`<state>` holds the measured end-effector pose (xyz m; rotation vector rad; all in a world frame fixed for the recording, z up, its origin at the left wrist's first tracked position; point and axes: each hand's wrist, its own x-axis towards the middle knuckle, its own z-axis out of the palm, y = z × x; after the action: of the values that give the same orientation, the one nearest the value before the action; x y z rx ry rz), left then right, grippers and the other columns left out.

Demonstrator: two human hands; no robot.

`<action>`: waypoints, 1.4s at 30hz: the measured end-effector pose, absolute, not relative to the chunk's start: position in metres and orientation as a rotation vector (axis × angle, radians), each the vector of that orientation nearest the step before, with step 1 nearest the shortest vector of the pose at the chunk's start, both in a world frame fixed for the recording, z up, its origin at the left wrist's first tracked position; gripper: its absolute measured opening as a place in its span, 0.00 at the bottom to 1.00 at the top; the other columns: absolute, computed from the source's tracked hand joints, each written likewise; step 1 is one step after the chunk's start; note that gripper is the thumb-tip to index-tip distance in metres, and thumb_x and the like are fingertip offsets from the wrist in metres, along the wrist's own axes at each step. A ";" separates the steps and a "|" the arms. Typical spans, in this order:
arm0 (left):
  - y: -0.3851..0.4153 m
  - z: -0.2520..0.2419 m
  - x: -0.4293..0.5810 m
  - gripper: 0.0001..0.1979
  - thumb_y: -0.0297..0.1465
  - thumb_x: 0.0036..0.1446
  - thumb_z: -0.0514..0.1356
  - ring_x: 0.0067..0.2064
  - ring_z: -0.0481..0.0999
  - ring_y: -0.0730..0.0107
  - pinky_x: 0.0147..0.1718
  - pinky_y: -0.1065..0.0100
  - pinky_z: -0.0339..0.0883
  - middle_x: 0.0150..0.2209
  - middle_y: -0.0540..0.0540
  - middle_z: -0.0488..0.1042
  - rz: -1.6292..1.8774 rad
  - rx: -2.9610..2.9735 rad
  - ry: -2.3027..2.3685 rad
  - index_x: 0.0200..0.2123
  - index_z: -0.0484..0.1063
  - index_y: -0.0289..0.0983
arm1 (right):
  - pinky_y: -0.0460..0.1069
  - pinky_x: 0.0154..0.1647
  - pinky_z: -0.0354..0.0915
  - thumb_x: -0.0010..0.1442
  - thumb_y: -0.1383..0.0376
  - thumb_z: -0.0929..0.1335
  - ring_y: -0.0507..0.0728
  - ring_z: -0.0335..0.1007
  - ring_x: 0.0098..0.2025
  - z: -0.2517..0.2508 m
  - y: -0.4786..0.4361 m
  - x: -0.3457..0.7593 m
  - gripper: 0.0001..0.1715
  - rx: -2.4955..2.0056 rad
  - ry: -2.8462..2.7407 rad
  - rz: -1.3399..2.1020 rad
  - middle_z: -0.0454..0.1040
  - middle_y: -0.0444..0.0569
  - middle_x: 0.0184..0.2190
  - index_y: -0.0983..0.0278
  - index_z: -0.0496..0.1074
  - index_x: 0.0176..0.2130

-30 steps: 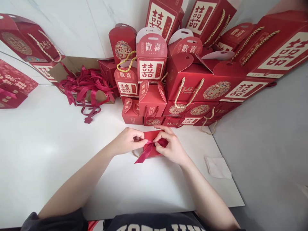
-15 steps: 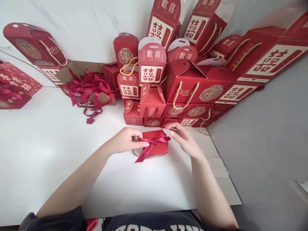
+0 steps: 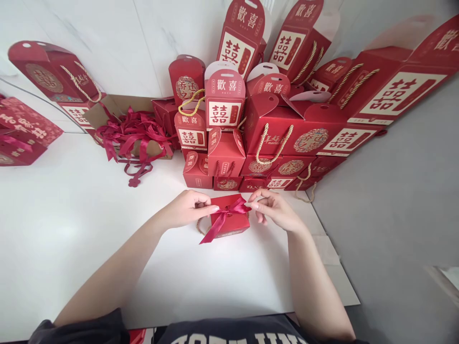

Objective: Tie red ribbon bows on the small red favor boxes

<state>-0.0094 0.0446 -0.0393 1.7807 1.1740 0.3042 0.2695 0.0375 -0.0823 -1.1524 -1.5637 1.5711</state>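
A small red gift box (image 3: 236, 224) rests on the white table in front of me, a rope handle lying at its left side. Across its top runs a magenta satin ribbon (image 3: 219, 224) tied in a bow, one tail hanging over the front edge. My left hand (image 3: 188, 208) pinches the bow's left part between thumb and curled fingers. At the bow's right end is my right hand (image 3: 273, 210), thumb and index finger closed on the ribbon there, the other fingers loosely bent.
Behind the small box, stacked red gift boxes (image 3: 225, 153) with rope handles stand against the wall. An open cardboard box (image 3: 124, 102) of loose magenta ribbons (image 3: 136, 134) is back left. More red boxes (image 3: 21, 143) sit at the far left. A grey wall (image 3: 401, 205) borders the right.
My right hand has gone from open fingers beside the bow to a pinch at its right end. My left hand still holds the left part. The view has shifted slightly.
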 end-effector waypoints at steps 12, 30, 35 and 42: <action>0.047 -0.041 -0.015 0.25 0.47 0.59 0.55 0.22 0.53 0.77 0.21 0.70 0.45 0.19 0.53 0.59 0.319 1.814 1.270 0.19 0.65 0.34 | 0.45 0.27 0.61 0.59 0.52 0.70 0.50 0.65 0.26 -0.089 0.037 0.253 0.18 -1.070 -1.579 1.691 0.69 0.42 0.25 0.63 0.67 0.36; 0.048 -0.050 -0.012 0.26 0.46 0.55 0.58 0.23 0.47 0.77 0.22 0.70 0.43 0.19 0.54 0.48 0.330 1.911 1.330 0.18 0.51 0.36 | 0.51 0.40 0.64 0.60 0.64 0.70 0.54 0.67 0.36 -0.087 0.020 0.221 0.05 -1.016 -1.726 1.030 0.73 0.46 0.35 0.60 0.72 0.39; 0.049 -0.053 -0.013 0.27 0.47 0.57 0.57 0.23 0.48 0.77 0.22 0.69 0.42 0.19 0.54 0.47 0.335 1.914 1.330 0.17 0.51 0.36 | 0.54 0.43 0.65 0.61 0.70 0.68 0.57 0.68 0.38 -0.084 0.018 0.226 0.06 -0.830 -1.902 0.895 0.76 0.48 0.34 0.59 0.74 0.36; 0.053 -0.057 -0.012 0.27 0.46 0.55 0.59 0.22 0.48 0.78 0.21 0.70 0.44 0.19 0.54 0.48 0.359 1.883 1.304 0.17 0.50 0.36 | 0.49 0.37 0.66 0.59 0.74 0.65 0.54 0.67 0.36 -0.080 0.017 0.236 0.10 -0.835 -2.002 1.144 0.71 0.48 0.37 0.61 0.69 0.40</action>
<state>-0.0122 0.0528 -0.0572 1.8826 1.3039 0.3591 0.2355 0.0168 -0.0798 -0.8350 -2.0023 1.1439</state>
